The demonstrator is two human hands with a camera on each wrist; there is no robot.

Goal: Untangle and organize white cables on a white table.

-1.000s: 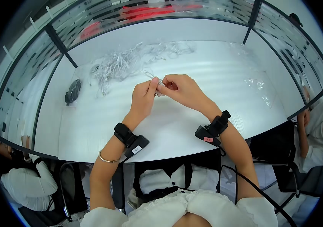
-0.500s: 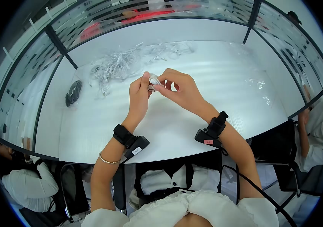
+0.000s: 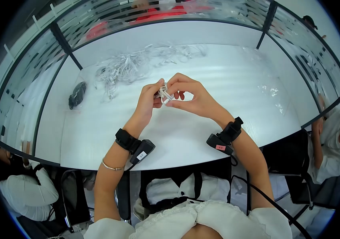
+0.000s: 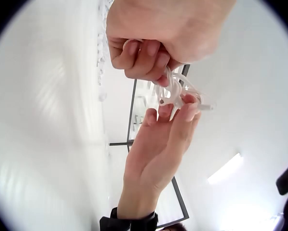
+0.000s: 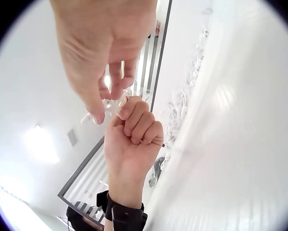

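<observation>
A small coiled white cable (image 3: pixel 163 94) is held up between both hands, above the table. My left hand (image 3: pixel 147 100) grips the coil, its fingers curled in around the strands. From the other side my right hand (image 3: pixel 196 95) pinches the cable between thumb and fingertips. In the left wrist view, the loops of the cable (image 4: pixel 174 91) show between the hands, and a white end sticks out past the right thumb. Seen from the right wrist, the left hand (image 5: pixel 134 137) has its fingers folded, partly hiding the coil.
A tangled heap of white cables (image 3: pixel 124 67) spreads along the back left of the white table (image 3: pixel 226 131). A dark bundle in clear wrap (image 3: pixel 77 95) lies at the left. Clear plastic bags (image 3: pixel 271 91) lie at the right. Partitions surround the table, and people sit at both sides.
The coil first shifts a little left and shows rounder, then moves back slightly right. My right thumb and fingers have spread further apart and now pinch the coil's lower right side.
</observation>
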